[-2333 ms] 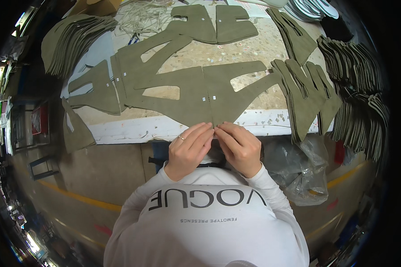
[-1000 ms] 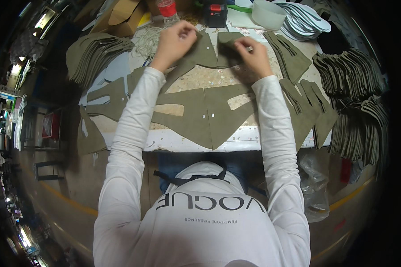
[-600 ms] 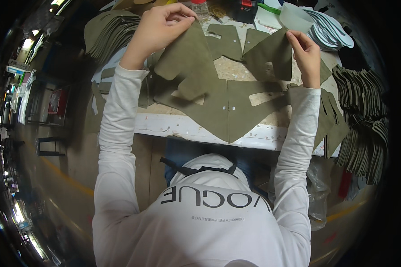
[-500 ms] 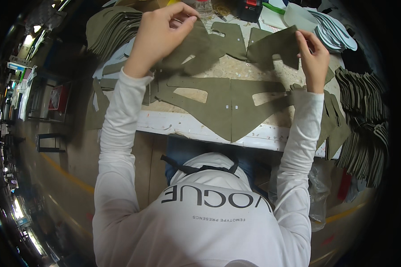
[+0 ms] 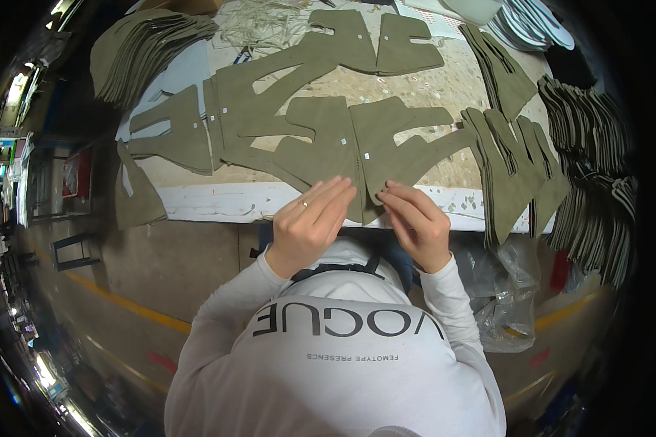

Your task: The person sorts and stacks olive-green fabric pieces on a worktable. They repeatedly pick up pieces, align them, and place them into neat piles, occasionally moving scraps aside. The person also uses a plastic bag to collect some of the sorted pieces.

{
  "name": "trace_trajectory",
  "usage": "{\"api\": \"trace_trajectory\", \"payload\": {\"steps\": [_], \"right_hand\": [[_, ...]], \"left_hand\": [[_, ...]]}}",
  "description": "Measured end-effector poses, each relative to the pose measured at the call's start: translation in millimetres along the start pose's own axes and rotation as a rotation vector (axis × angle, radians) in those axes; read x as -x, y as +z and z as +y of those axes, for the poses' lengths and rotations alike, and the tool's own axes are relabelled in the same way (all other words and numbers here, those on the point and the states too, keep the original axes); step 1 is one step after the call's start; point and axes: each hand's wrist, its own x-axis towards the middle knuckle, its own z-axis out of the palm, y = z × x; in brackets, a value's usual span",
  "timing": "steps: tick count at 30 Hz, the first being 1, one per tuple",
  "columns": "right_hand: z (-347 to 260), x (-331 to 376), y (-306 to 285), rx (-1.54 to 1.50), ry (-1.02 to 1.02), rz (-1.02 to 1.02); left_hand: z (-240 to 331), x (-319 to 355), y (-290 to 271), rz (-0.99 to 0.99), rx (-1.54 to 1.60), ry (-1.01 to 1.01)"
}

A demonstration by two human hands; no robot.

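Two flat olive-green leather-like cut pieces lie side by side at the table's near edge: a left piece [image 5: 324, 156] and a right piece [image 5: 386, 149]. Their straight edges meet along a dotted line, and each bears a small white sticker. My left hand [image 5: 310, 222] is open, its fingers stretched together over the lower part of the left piece. Over the lower right piece, my right hand [image 5: 419, 222] has its fingers extended and slightly bent, the tips near the surface. Nothing visible is gripped by either hand. Another joined pair [image 5: 342, 44] lies farther back.
More cut pieces [image 5: 175, 124] overlap at the left. Olive stacks [image 5: 142, 54] stand at far left, and others [image 5: 499, 164] lie at right, some overhanging the edge. A tangle of pale strips [image 5: 262, 25] lies at the back. A plastic bag [image 5: 514, 306] hangs below the table.
Both hands have come down from the far side to the near edge, drawing close together. The piece pair that was held up now lies flat over the near one.
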Motion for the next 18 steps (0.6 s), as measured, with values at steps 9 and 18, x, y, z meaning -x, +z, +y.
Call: {"api": "trace_trajectory", "payload": {"steps": [9,18], "right_hand": [[-2.9,12.5,6.6,0.063,-0.096,0.005],[-3.2,11.4,1.3,0.161,-0.135,-0.070]], "left_hand": [[17.4,11.5,-3.3,-0.048,-0.007,-0.030],[21.0,9.0,-2.4,-0.099,0.009,-0.029]]}}
